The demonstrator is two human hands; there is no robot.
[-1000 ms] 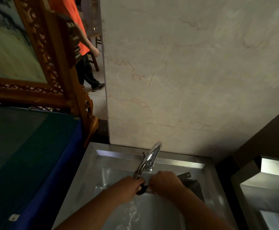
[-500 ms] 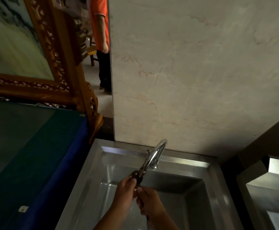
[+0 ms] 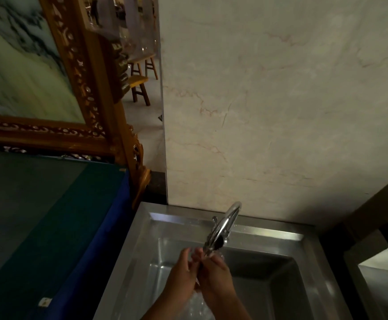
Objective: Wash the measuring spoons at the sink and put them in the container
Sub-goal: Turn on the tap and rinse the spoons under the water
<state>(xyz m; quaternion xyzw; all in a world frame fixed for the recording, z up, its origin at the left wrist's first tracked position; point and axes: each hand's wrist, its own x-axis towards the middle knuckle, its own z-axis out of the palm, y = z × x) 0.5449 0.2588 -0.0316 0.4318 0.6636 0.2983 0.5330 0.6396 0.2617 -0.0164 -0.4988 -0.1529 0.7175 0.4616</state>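
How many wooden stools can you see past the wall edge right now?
2. One wooden stool stands nearer, just beyond the carved frame; a second stool stands behind it, further back. The frame and the marble wall may hide others.

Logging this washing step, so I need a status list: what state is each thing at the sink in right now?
Faucet: running, water splashing below the hands.
Measuring spoon: dark, held under the spout.
Left hand: closed against the right.
Right hand: gripping the spoon.
Sink: wet; no container in view.
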